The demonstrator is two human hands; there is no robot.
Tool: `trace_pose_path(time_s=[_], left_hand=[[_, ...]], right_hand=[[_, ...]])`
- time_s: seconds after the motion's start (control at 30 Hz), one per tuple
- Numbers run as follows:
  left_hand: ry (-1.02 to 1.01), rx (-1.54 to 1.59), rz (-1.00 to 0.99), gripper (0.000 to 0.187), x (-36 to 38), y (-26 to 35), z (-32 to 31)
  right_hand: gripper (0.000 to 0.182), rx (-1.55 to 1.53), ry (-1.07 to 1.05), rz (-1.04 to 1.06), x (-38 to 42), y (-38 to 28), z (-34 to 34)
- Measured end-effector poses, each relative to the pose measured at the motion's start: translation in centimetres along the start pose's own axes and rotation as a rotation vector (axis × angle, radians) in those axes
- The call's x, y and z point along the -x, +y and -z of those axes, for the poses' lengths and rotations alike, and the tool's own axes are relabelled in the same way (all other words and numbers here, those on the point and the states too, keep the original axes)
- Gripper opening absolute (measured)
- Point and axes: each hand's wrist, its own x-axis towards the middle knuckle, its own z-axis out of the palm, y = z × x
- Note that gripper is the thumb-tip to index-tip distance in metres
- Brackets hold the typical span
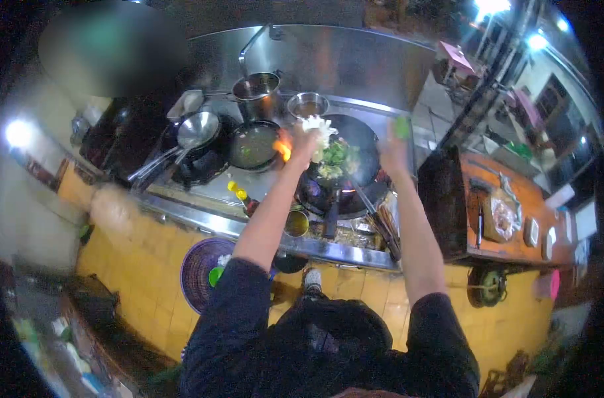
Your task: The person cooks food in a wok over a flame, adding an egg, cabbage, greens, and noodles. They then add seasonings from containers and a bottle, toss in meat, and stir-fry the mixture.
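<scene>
My left hand [304, 147] is closed on a bunch of white strips [319, 129] above the left side of a dark wok [360, 136]. Green leafy food [335, 158] lies in the wok. To the right of the wok, my right hand [395, 154] is raised and smeared by motion, with something green [401, 127] at its fingers; its grip is unclear. An orange flame [284, 144] burns beside my left wrist. Left of the flame sits a pan of liquid [254, 147].
A tall pot [257, 89] and a steel bowl [308, 105] stand at the back. Bottles with yellow caps [238, 191] are near the front edge. A purple basket [199, 265] is below, and a wooden table [478, 229] at right. A person [116, 99] is at upper left.
</scene>
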Motion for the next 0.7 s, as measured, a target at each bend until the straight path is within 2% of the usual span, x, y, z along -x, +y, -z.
trace_pose_path(time_s=[0.07,0.1,0.13,0.17,0.2,0.23,0.27,0.3,0.33,0.37,0.4,0.43,0.47,0.5,0.53,0.6,0.67,0.7], left_hand=[[-0.32,-0.124,0.593,0.091,-4.2,-4.0,-1.0],[-0.286,-0.252,0.485,0.091,-5.0,-4.8,-1.6],[-0.245,-0.38,0.381,0.092,-5.8,-5.6,-2.0],[-0.24,-0.466,0.279,0.076,-5.7,-5.5,-2.2],[-0.239,-0.455,0.284,0.076,-6.1,-4.3,-2.3],[-0.384,-0.515,0.321,0.068,-6.6,-2.9,-2.1],[-0.531,-0.577,0.362,0.059,-7.0,-2.4,-1.7],[-0.512,-0.641,0.313,0.054,-7.7,-2.8,-1.8],[-0.491,-0.706,0.266,0.05,-8.4,-3.2,-1.9],[-0.481,-0.755,-0.058,0.046,-8.7,-4.7,-1.7],[-0.456,-0.797,-0.38,0.043,-9.0,-6.2,-1.6],[-0.386,-0.924,-0.312,0.04,-7.7,-5.2,-1.4],[-0.373,-0.922,-0.294,0.04,-6.2,-4.1,-0.7],[-0.413,-0.912,-0.249,0.038,-4.6,-3.0,-0.1],[-0.457,-0.902,-0.204,0.037,-2.9,-2.1,0.5],[-0.511,-0.817,0.021,0.031,2.1,-1.8,1.9],[-0.408,-0.736,-0.074,0.026,7.6,-6.2,3.8],[-0.42,-0.779,0.006,0.025,10.2,-8.1,4.9]], right_hand=[[0.072,-0.224,-0.855,-0.306,3.3,-0.9,-0.1],[0.082,-0.216,-1.296,-0.484,4.0,-1.6,0.8],[0.09,-0.187,-1.348,-0.492,7.7,-0.2,-0.8],[0.097,-0.157,-1.402,-0.498,11.4,1.2,-2.4],[0.076,-0.35,-1.338,-0.614,14.2,2.4,-2.1],[0.059,-0.545,-1.27,-0.725,17.0,3.5,-1.7],[0.044,-0.842,-1.285,-1.028,16.9,2.3,0.1],[0.031,-1.088,-1.253,-1.366,16.5,0.8,2.1],[0.02,-1.255,-1.165,-1.525,14.9,-1.5,4.3],[0.017,-1.401,-1.189,-1.379,16.4,0.0,2.3],[0.017,-1.384,-1.212,-1.369,18.0,1.7,1.0],[0.025,-0.912,-1.138,-0.873,18.4,1.6,1.2],[0.033,-0.466,-0.99,-0.382,18.2,0.8,1.9],[0.039,-0.233,-0.822,-0.263,16.5,-1.4,4.9],[0.039,-0.235,-0.828,-0.256,14.8,-2.6,7.3],[0.047,-0.006,-0.915,-0.36,11.8,-3.8,10.5],[0.045,0.027,-0.858,-0.322,11.7,-3.4,12.3],[0.042,-0.114,-0.875,-0.299,11.7,-2.4,13.0]])
